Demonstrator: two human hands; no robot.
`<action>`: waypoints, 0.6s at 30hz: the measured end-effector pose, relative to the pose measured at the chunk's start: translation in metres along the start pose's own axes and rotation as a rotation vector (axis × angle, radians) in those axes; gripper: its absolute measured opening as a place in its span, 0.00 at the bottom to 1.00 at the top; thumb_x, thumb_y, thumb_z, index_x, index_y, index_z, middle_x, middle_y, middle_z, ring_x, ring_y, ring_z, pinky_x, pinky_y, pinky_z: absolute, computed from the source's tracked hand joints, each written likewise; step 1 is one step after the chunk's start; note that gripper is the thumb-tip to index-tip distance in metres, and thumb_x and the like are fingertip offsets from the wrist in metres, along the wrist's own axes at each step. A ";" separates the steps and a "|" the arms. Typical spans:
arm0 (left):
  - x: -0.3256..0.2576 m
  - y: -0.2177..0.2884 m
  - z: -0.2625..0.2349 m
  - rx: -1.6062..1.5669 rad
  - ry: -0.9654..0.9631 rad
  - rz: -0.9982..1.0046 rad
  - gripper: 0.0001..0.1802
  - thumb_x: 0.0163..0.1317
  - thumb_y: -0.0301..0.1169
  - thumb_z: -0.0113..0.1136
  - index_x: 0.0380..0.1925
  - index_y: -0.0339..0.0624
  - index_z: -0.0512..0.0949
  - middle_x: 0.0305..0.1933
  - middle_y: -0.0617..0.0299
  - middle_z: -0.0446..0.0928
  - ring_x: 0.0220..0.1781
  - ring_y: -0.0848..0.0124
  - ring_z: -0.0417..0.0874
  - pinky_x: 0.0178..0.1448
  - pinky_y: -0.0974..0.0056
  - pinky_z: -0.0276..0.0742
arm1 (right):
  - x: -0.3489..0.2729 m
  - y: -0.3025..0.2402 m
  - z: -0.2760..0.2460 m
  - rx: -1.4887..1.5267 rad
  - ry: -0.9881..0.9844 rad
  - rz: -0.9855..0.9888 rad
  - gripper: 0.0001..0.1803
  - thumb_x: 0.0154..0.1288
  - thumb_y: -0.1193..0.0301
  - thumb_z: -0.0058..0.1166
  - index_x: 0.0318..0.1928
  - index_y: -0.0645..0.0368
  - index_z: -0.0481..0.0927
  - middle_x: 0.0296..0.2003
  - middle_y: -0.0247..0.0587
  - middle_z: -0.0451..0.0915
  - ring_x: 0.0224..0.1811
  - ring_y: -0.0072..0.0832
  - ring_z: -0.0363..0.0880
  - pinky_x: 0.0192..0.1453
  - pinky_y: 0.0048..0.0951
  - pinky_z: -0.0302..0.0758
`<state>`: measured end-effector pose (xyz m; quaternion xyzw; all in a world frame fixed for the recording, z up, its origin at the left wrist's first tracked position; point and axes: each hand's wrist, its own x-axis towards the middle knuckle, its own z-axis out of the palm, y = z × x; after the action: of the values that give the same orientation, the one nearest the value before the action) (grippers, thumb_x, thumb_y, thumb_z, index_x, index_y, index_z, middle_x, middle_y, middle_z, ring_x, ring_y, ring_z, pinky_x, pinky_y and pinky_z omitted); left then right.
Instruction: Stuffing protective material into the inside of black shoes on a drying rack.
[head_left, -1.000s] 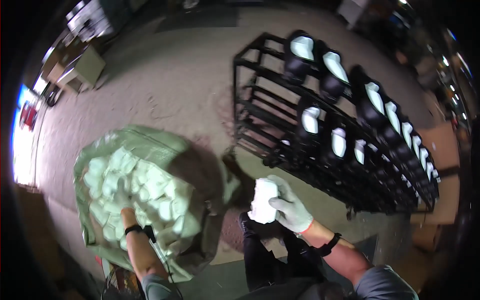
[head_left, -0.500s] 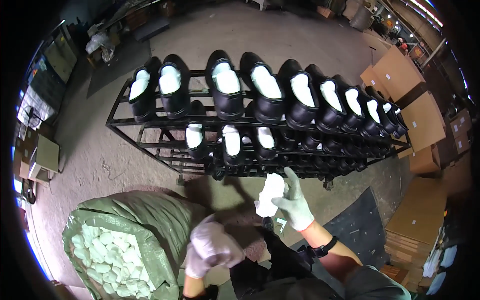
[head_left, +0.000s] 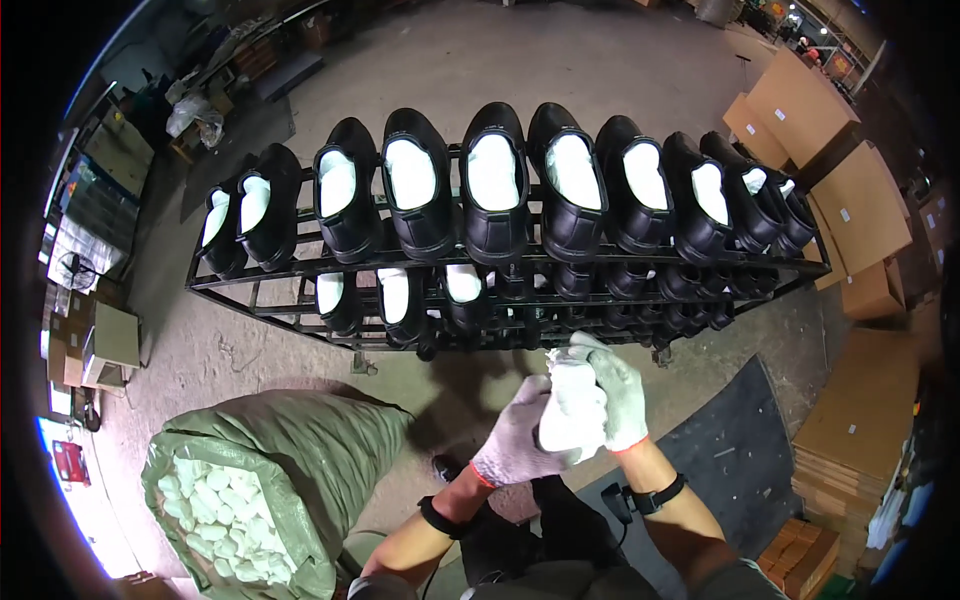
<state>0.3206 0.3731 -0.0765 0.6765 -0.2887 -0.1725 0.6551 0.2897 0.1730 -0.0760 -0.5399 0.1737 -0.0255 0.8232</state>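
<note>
Both hands wear pale knit work gloves of a whitish-grey fabric, each closing in a thin orange-red band at the cuff. The left hand has its glove slightly greyer and more worn-looking; the glove on the right hand looks cleaner. Both forearms are bare from glove cuff to elbow. A black band circles the left wrist, and a black strap with a small dark box sits on the right wrist. Dark clothing covers the legs below.

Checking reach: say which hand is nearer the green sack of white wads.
Left. The left hand is nearer the green sack at lower left; the right hand lies farther right.
</note>
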 end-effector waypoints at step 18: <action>0.089 -0.110 -0.049 0.794 0.007 0.071 0.26 0.51 0.51 0.80 0.41 0.43 0.92 0.68 0.38 0.80 0.72 0.40 0.80 0.76 0.44 0.80 | 0.230 0.043 0.036 -0.973 0.180 -0.867 0.15 0.75 0.61 0.67 0.56 0.54 0.92 0.54 0.45 0.94 0.53 0.46 0.92 0.61 0.49 0.84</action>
<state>0.4374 0.3543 -0.1680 0.8675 -0.3537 -0.0225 0.3491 0.5108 0.1698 -0.1613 -0.8673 0.0003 -0.3186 0.3825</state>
